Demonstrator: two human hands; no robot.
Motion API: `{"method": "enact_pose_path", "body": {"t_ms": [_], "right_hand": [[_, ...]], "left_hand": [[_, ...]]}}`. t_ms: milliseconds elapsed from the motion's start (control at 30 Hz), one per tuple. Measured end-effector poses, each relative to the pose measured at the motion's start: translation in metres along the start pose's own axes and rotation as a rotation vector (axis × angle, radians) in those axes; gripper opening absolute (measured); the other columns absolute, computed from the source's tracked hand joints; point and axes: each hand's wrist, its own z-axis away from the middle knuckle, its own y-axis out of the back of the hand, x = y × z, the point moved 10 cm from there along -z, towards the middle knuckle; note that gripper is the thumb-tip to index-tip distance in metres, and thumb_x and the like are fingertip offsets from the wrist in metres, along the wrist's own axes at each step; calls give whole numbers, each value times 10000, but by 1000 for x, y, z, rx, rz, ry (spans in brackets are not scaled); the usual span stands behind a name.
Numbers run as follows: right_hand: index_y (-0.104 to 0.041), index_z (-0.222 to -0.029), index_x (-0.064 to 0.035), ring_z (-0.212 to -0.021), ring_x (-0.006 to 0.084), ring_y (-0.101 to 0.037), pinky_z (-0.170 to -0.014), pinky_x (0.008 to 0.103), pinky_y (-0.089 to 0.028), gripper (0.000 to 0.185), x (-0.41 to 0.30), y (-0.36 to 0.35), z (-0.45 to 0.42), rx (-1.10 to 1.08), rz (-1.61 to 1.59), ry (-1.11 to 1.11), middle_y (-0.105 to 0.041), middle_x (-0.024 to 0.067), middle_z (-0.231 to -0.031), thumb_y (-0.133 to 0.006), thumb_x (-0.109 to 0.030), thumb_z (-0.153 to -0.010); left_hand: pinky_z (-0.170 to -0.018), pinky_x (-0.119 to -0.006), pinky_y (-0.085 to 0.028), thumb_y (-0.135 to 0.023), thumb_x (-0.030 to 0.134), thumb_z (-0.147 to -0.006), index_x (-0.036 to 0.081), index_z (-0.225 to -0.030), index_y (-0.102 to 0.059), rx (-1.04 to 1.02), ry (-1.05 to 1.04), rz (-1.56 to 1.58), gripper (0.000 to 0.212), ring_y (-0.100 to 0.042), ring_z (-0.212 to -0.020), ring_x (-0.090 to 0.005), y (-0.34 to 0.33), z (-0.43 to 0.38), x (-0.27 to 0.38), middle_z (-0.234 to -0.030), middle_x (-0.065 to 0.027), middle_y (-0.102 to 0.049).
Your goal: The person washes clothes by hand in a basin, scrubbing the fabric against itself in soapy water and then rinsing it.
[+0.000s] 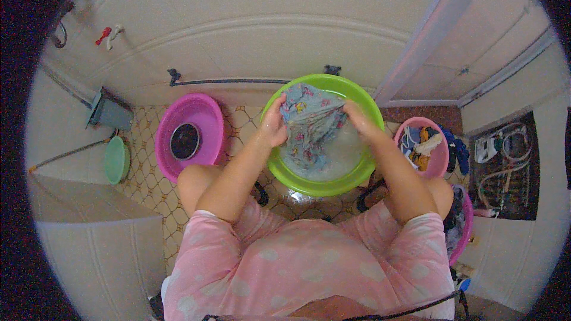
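A wet grey-blue cloth (312,120) with a flower print is stretched between my two hands over a green plastic basin (308,186). Its lower part hangs into the cloudy water (350,151). My left hand (273,122) grips the cloth's left edge near the basin's left rim. On the opposite side, my right hand (358,119) holds the upper right corner; its fingertips are partly hidden by the cloth.
Left of the basin stands a pink plastic basin (216,120) with a dark round bowl (185,141) in it. A pink basket (441,160) of clothes is at the right, with a second magenta basin (466,232) below. A grey bin (113,111) and green basin (117,160) are far left.
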Motion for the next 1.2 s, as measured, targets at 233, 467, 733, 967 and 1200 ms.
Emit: {"method": "enact_pose_path", "body": {"t_ms": [233, 467, 733, 967, 1200], "right_hand": [[-525, -919, -42, -769, 158, -508, -727, 289, -413, 238, 15, 36, -16, 77, -397, -166, -536, 41, -833, -376, -166, -780], [-512, -900, -39, -760, 166, -525, -734, 292, -429, 200, -22, 28, -2, 69, -488, -109, -542, 56, -834, -369, -120, -787], [-502, -953, -41, -822, 166, -532, -765, 295, -429, 209, -16, -11, 3, -159, -564, -183, -549, 64, -877, -399, -138, -800], [-499, -992, -58, -843, 186, -528, -773, 291, -419, 252, -16, 8, 4, -77, -387, -165, -539, 73, -917, -509, -191, -778], [-416, -1150, -52, -955, 249, -478, -842, 344, -366, 513, 28, -16, 11, -439, 795, 20, -510, 140, -1012, -619, -229, -713]], "left_hand": [[-863, -389, -381, -347, 399, -841, 51, -1110, -480, 92, 92, -177, 460, -522, -956, -237, 29, 3, 9, -1078, -106, -534], [-736, -319, -431, -455, 316, -818, 66, -1040, -509, 314, 225, -1639, 339, -550, -820, -165, 56, 15, 40, -876, -58, -579], [-801, -315, -381, -611, 169, -720, 79, -1055, -487, -76, -542, -1510, 368, -491, -932, -207, -33, 13, -4, -979, -92, -524], [-659, -269, -384, -502, 223, -808, 37, -894, -510, 266, -464, -1260, 206, -473, -695, -140, 16, 5, 26, -732, -47, -505], [-626, -217, -354, -445, 214, -839, 52, -842, -497, 315, -510, -898, 170, -412, -676, -88, 12, 14, 62, -716, 15, -452]]}}
